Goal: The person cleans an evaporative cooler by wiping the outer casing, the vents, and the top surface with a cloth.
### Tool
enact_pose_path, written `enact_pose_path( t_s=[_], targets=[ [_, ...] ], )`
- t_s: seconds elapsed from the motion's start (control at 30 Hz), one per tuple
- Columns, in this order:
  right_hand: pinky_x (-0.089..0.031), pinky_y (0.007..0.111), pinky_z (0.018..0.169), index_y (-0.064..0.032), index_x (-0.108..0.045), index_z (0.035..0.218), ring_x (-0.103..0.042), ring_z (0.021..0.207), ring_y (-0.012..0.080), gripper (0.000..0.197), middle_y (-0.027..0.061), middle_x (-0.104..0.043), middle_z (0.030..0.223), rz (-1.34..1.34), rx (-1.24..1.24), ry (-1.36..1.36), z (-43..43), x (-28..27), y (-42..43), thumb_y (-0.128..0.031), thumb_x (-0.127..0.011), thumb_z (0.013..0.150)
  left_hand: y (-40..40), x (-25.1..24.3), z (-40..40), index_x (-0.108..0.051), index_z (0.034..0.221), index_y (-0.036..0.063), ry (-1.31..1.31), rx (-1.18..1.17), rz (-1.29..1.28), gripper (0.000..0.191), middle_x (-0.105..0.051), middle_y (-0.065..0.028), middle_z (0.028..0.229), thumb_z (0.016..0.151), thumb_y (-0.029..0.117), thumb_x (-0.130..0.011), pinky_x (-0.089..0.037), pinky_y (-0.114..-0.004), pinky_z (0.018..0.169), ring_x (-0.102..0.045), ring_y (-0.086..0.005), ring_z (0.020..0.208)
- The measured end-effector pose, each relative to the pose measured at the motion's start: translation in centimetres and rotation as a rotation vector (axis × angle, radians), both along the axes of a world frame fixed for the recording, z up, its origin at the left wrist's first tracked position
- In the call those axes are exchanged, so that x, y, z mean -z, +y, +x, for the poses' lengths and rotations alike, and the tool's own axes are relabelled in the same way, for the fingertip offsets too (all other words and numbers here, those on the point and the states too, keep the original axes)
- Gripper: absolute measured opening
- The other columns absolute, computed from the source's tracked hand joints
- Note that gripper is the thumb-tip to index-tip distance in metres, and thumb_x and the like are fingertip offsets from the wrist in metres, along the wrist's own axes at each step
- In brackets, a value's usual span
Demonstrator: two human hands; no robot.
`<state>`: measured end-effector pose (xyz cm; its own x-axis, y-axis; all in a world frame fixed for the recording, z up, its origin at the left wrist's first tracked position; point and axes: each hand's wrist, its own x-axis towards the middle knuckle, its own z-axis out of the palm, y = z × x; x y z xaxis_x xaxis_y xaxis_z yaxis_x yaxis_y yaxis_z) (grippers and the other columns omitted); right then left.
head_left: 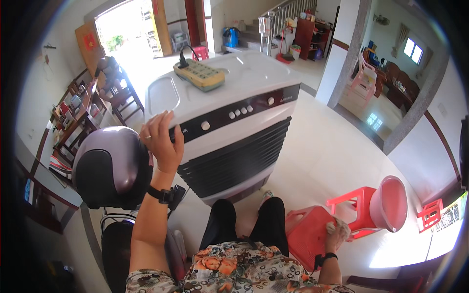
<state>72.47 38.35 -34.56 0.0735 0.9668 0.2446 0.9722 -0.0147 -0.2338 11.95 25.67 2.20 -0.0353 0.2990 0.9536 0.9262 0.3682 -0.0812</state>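
Note:
A white and black air cooler point(234, 121) with knobs on its front panel stands before my knees. My left hand point(161, 137) lies on its near left corner, fingers over the top edge and thumb by the panel. On the cooler's top is a yellow-green power strip point(199, 74) with a black plug point(182, 61) in it. At lower right, my right hand point(335, 238) holds a crumpled beige cloth point(339, 226) against a red plastic stool point(306, 229), which appears tipped over. Its fingers are partly hidden by the cloth.
A pink basin point(389, 205) leans sideways by another red stool point(361, 205) at right. To my left stands a motor scooter with a grey and black top case point(110, 164). Further off, a person point(110, 71) sits near a wooden table point(78, 113). A stone-edged pillar point(344, 55) stands at right.

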Motion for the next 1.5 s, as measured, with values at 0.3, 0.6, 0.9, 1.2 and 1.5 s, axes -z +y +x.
enact_pose_path(
  t_s=[0.3,0.6,0.9,1.2,1.5],
  targets=[
    [-0.038,0.053,0.095,-0.0087,-0.060,0.113,-0.050,0.111,0.0424,0.036,0.0216,-0.054,0.116,-0.235,0.057,0.066,-3.6,0.4,1.1,-0.023,-0.066,0.080,0.2,0.7,-1.5,-0.060,0.114,0.0106,-0.016,0.019,0.046,0.033,-0.059,-0.0071,0.114,0.082,0.018,-0.061,-0.028,-0.048,0.103,-0.050,-0.0280,0.114],
    [-0.034,0.057,0.103,-0.0145,-0.065,0.107,-0.039,0.129,0.0439,0.036,0.0195,-0.045,0.139,-0.083,-0.521,0.035,-11.7,-3.7,-2.3,-0.025,-0.073,0.073,-0.9,0.5,-1.3,-0.059,0.116,0.0118,-0.071,0.036,-0.023,0.036,-0.059,-0.0067,0.117,0.082,0.019,-0.062,-0.028,-0.047,0.104,-0.050,-0.0276,0.115],
    [-0.023,0.057,0.111,-0.0170,-0.034,0.146,-0.025,0.141,0.0402,0.071,0.0174,-0.033,0.151,-0.280,0.113,0.027,-2.8,-0.7,0.3,-0.032,-0.063,0.083,-0.7,0.7,-1.0,-0.058,0.117,0.0114,-0.101,0.040,-0.008,0.039,-0.058,-0.0065,0.118,0.078,0.017,-0.065,-0.027,-0.049,0.105,-0.049,-0.0277,0.116],
    [-0.019,0.058,0.112,-0.0204,-0.031,0.149,-0.028,0.138,0.0461,0.077,0.0223,-0.030,0.152,-0.368,0.058,0.022,-8.7,-2.2,0.4,-0.043,-0.062,0.083,0.1,1.0,-0.8,-0.059,0.112,0.0119,-0.126,0.039,0.098,0.039,-0.059,-0.0055,0.114,0.074,0.015,-0.063,-0.024,-0.049,0.107,-0.050,-0.0267,0.116],
    [-0.033,0.054,0.106,-0.0149,-0.057,0.129,-0.047,0.126,0.0384,0.050,0.0218,-0.052,0.135,-0.324,-0.464,0.046,-19.6,-4.9,0.4,-0.041,-0.057,0.086,-0.1,0.9,-1.1,-0.059,0.114,0.0119,-0.108,0.034,0.081,0.039,-0.059,-0.0058,0.115,0.075,0.017,-0.064,-0.025,-0.050,0.106,-0.050,-0.0278,0.116]
  ],
)
